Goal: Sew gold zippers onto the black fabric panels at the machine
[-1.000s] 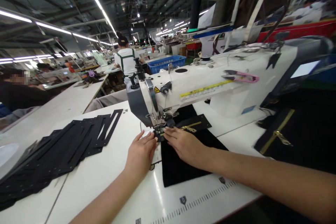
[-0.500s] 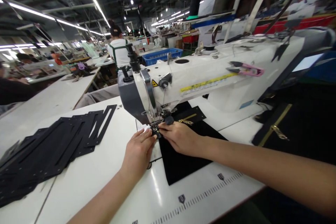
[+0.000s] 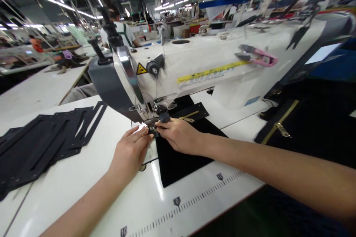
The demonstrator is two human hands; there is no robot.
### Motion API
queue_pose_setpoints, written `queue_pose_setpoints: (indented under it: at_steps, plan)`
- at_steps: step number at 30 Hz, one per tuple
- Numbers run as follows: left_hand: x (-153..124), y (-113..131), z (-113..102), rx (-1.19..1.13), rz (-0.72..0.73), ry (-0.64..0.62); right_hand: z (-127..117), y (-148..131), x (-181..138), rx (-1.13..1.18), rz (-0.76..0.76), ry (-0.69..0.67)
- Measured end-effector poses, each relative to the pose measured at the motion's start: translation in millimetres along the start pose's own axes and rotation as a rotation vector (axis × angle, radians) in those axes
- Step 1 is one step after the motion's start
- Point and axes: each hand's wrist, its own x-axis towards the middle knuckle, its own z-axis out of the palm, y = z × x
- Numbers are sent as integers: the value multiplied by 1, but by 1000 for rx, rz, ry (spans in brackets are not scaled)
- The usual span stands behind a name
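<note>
A black fabric panel [image 3: 180, 163] with a gold zipper [image 3: 191, 115] lies under the head of a white sewing machine [image 3: 200, 55]. At the presser foot [image 3: 151, 126], my left hand [image 3: 132, 148] grips the end of the black piece, its thumb and fingertips close together. My right hand [image 3: 178, 135] is just right of the needle, fingers drawn together and pressing on the same panel, below a round black knob [image 3: 164, 117]. The exact stitch point is hidden by fingers and machine parts.
Overlapping black slotted pieces [image 3: 41, 144] lie on the left of the white table [image 3: 91, 159]. Another black piece with a gold zipper [image 3: 278, 126] rests at right. Pink thread snips [image 3: 258, 55] sit on the machine arm. A co-worker [image 3: 119, 31] is beyond the machine.
The camera view has shifted, so the machine, panel and table appear further left and slightly higher. Both hands stay at the presser foot, with little visible movement relative to the panel.
</note>
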Motion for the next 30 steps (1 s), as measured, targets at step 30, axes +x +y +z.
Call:
queue_pose_setpoints:
  at_steps: [30]
  plan:
    - [5,-8,6,0,-44,13,3,3,8,-18,34,-13]
